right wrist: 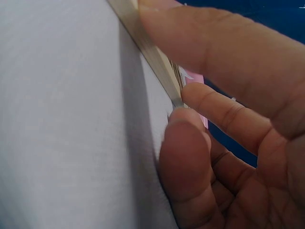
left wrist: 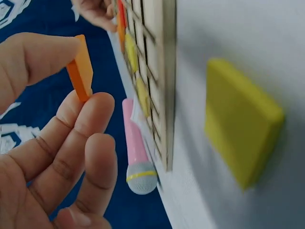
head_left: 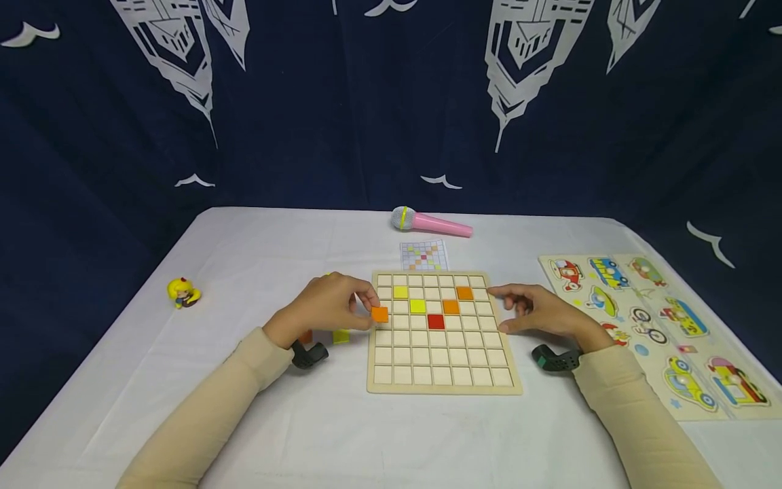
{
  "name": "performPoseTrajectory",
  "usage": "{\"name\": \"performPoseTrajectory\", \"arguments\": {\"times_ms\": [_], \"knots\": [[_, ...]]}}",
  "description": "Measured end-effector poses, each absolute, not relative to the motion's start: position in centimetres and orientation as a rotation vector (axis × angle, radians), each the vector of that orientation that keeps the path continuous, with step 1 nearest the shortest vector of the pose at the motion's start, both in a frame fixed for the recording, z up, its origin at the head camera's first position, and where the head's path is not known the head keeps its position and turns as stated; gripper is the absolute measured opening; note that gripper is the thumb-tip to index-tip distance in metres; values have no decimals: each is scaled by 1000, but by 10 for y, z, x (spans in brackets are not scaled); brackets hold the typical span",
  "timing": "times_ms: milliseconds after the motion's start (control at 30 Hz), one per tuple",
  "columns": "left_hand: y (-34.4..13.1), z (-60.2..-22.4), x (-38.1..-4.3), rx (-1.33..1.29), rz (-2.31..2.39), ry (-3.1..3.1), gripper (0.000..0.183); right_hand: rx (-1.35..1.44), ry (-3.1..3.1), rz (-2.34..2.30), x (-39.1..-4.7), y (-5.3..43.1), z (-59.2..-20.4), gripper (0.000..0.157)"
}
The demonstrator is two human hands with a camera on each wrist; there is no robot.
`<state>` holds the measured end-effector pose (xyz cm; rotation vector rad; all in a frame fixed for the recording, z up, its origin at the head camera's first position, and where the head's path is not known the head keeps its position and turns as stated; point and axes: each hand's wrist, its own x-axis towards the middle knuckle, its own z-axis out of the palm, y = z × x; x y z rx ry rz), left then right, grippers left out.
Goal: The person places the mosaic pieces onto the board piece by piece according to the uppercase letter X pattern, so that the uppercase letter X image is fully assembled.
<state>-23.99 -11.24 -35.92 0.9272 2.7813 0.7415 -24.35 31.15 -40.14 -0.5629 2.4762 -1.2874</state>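
Note:
My left hand (head_left: 332, 302) pinches an orange square tile (left wrist: 82, 68) between thumb and fingers, over the left rim of a wooden grid board (head_left: 446, 389). A red tile (head_left: 436, 322), two orange tiles (head_left: 458, 300) and two yellow tiles (head_left: 417, 306) sit in the board's cells along slanting lines. At the board's right edge, the thumb and index fingertip of my right hand (head_left: 540, 309) rest on the rim, the other fingers bent beneath. Beside the board's left side, partly under my left hand, lie a yellow tile (left wrist: 240, 124) and an orange-red tile (head_left: 306, 337).
Behind the board lies a small printed pattern card (head_left: 424, 255). A pink toy microphone (head_left: 442, 225) is farther back. To the right is a vehicle picture puzzle board (head_left: 623, 326). On the far left stands a small yellow-haired figurine (head_left: 183, 293).

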Motion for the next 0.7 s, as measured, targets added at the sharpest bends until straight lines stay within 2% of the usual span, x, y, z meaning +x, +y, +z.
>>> {"name": "performPoseTrajectory", "arguments": {"times_ms": [700], "knots": [[-64, -363, -234, 1167, 551, 2691, 15, -565, 2491, -1253, -245, 313, -402, 73]]}}
